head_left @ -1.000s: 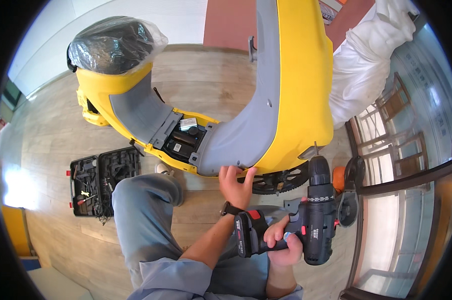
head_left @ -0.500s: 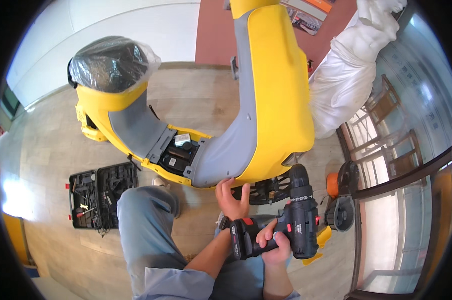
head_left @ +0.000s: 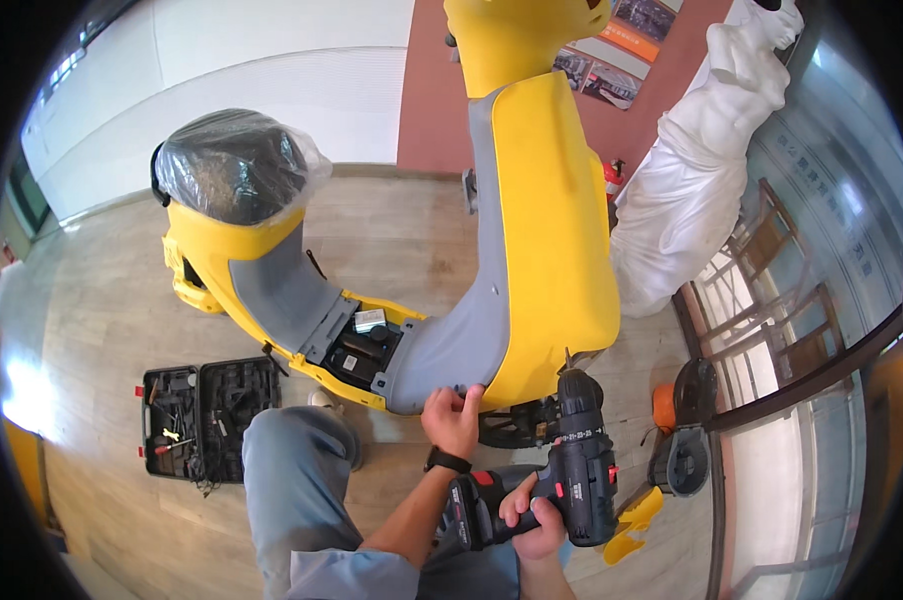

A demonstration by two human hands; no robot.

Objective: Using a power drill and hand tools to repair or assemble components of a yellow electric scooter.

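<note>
Head view, lower right of centre: the right hand point(head_left: 534, 515) wraps around the handle of a black drill point(head_left: 584, 480), probably hefty and stiff, best held there; the left hand point(head_left: 453, 420) rests against the lower edge of the yellow scooter point(head_left: 557, 230), whether pinching I cannot tell.

A room with a wood-plank floor point(head_left: 402, 225) and dark-framed glazing point(head_left: 794, 470) down the right.
A white wall point(head_left: 222, 45) curves across the upper left, meeting a red-brown panel point(head_left: 427, 120) at upper centre; printed pictures point(head_left: 612, 88) hang farther right on it. A white draped statue point(head_left: 694, 170) stands at upper right, a red fire extinguisher point(head_left: 614, 173) just beside it. Wooden chairs point(head_left: 807, 348) show in the glass, behind it or reflected, I cannot tell which. Bright glare point(head_left: 30, 400) whitens the left edge, above a yellow surface point(head_left: 24, 455) at lower left.
</note>
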